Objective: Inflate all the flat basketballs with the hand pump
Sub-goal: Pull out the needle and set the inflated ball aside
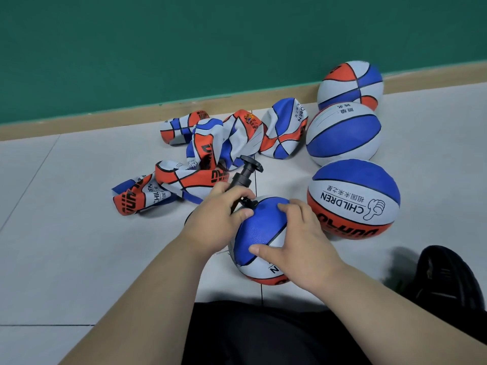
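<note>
A round blue, white and orange basketball (259,234) sits on the floor just in front of me. My right hand (296,242) rests on its top and right side, fingers spread over it. My left hand (224,209) grips the lower barrel of a black hand pump (243,176), whose nozzle end meets the top of this ball. The pump's T-handle points up and away. Several flat, crumpled basketballs (224,143) lie in a heap behind the pump. Three inflated balls stand in a row at the right, the nearest one (353,198) marked CHILDREN.
The pale tiled floor (79,233) runs to a tan skirting board (105,118) under a green wall. A black shoe (445,277) lies at the lower right. My dark trouser leg (250,335) fills the bottom middle.
</note>
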